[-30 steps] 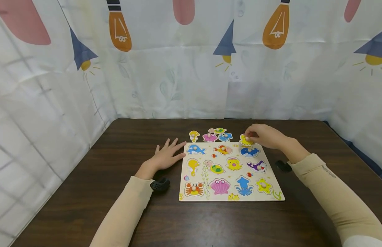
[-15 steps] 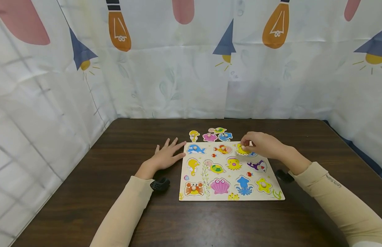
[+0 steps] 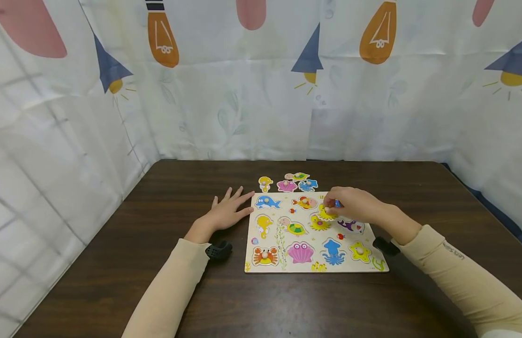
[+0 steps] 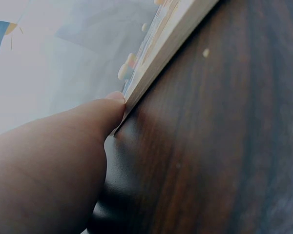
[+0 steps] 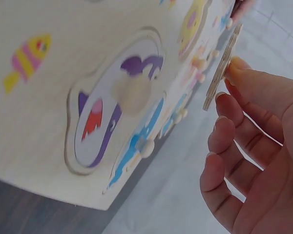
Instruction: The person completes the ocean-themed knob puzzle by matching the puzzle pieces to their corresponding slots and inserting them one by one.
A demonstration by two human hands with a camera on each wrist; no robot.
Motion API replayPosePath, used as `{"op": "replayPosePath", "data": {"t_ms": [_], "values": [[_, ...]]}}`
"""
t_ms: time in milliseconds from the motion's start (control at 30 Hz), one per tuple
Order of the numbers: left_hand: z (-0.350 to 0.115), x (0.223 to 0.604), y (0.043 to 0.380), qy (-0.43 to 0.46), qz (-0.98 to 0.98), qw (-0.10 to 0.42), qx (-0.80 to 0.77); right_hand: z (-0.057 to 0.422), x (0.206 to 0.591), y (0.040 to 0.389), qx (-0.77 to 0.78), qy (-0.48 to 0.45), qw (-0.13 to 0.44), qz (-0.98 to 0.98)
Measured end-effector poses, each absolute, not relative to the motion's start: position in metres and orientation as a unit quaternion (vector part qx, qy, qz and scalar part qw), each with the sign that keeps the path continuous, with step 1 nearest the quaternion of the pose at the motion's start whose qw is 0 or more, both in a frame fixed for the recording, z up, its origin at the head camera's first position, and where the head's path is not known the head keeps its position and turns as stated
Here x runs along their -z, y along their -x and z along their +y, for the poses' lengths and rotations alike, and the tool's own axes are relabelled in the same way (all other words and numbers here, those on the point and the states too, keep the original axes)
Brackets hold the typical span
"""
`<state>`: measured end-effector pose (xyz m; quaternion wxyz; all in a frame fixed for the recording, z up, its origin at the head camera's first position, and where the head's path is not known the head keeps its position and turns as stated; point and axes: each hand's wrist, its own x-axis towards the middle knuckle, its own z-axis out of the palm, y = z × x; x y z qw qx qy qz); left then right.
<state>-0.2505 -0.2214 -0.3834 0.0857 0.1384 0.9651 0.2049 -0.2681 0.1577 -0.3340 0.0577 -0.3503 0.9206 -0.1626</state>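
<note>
My right hand (image 3: 354,204) pinches a yellow octopus puzzle piece (image 3: 326,214) by its knob. The piece hovers just above the wooden peg puzzle board (image 3: 288,269), partly over the printed octopus slot (image 3: 320,225). In the right wrist view the piece (image 5: 220,73) appears edge-on between thumb and fingertips, apart from the board. My left hand (image 3: 223,215) lies with fingers spread on the table, fingertips and thumb at the board's left edge. The left wrist view shows that thumb (image 4: 110,105) against the board's side (image 4: 161,61).
Behind the board lie a seahorse piece (image 3: 265,183), a pink shell piece (image 3: 287,186), a turtle piece (image 3: 297,176) and a blue squid piece (image 3: 308,185). Knobbed pieces such as the crab (image 3: 265,256) and starfish (image 3: 359,252) sit in the board. A printed curtain (image 3: 252,112) hangs behind the table.
My right hand has carried the octopus piece from the board's back right edge toward me and slightly left, over the octopus slot. The left hand stays in place.
</note>
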Motion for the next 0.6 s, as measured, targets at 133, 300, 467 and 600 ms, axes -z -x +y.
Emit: {"op": "replayPosePath", "data": {"t_ms": [133, 300, 467, 600], "values": [[-0.2208, 0.3825, 0.2507, -0.139, 0.965, 0.087, -0.205, 0.1546, 0.3368, 0.2643, 0.162, 0.351, 0.064, 0.92], [-0.2207, 0.3827, 0.2516, -0.137, 0.966, 0.088, -0.2, 0.1513, 0.3383, 0.2612, 0.161, 0.356, 0.069, 0.918], [-0.2207, 0.3839, 0.2531, -0.137, 0.967, 0.086, -0.198, 0.149, 0.3379, 0.2593, 0.162, 0.368, 0.073, 0.913], [-0.2209, 0.3841, 0.2531, -0.138, 0.966, 0.086, -0.201, 0.147, 0.3386, 0.2587, 0.158, 0.373, 0.077, 0.911]]}}
